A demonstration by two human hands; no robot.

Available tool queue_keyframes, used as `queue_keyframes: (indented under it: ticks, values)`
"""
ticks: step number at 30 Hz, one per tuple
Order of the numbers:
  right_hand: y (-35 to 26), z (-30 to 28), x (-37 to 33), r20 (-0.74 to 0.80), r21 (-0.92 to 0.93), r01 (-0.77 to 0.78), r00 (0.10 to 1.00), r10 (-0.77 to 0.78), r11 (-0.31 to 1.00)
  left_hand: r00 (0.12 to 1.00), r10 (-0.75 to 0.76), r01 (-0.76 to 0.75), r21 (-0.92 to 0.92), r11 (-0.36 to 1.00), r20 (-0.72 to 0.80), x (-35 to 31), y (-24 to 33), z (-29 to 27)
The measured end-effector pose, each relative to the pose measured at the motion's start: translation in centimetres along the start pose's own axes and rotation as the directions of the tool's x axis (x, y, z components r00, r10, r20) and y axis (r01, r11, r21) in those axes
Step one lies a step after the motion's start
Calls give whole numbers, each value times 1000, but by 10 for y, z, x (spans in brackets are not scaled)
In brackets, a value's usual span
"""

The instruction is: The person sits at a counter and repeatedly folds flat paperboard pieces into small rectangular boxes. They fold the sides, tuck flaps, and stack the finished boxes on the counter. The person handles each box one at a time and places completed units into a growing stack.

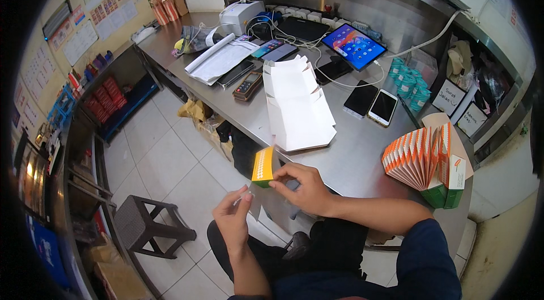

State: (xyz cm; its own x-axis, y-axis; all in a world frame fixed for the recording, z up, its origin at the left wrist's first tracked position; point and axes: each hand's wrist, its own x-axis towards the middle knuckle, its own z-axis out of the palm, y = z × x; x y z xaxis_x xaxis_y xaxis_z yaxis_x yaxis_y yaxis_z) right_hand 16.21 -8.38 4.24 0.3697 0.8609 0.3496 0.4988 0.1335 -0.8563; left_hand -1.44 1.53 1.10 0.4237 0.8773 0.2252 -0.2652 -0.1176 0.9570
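Note:
Above my lap, near the table's front edge, my right hand (303, 189) pinches a small yellow and green folding carton (263, 167) by its right side. Just below and left of it, my left hand (232, 215) has thumb and fingertips pressed together. A thin pale flap or sheet (255, 207) shows beside those fingertips; I cannot tell whether it belongs to the carton. White unfolded cartons (297, 107) lie in a stack on the steel table (357, 169) beyond my hands. To the right stands a fanned row of orange-striped cartons (416, 155) with green ends.
Two phones (383, 108), a lit tablet (355, 46) and tangled cables sit at the back. A card reader (247, 85) and an open notebook (218, 59) lie to the left. Teal packets (409, 84) stand at the back right. A brown stool (150, 223) is on the floor at left.

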Motion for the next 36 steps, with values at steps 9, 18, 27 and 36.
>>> queue_keyframes:
  ticks: [9,18,27,36]
  values:
    - [4,7,-6,135,261,-161,982,130,952,999,27,-28,23,999,37,-4,-1,21]
    - [15,15,-3,246,599,-313,948,203,737,987,-157,162,-199,966,42,-3,-21,18]
    - [0,9,-12,158,266,-184,977,145,946,1000,-16,16,-7,1000,-20,-10,-4,41]
    - [14,24,-13,84,176,-136,989,123,975,994,106,-110,291,950,30,-10,2,20]
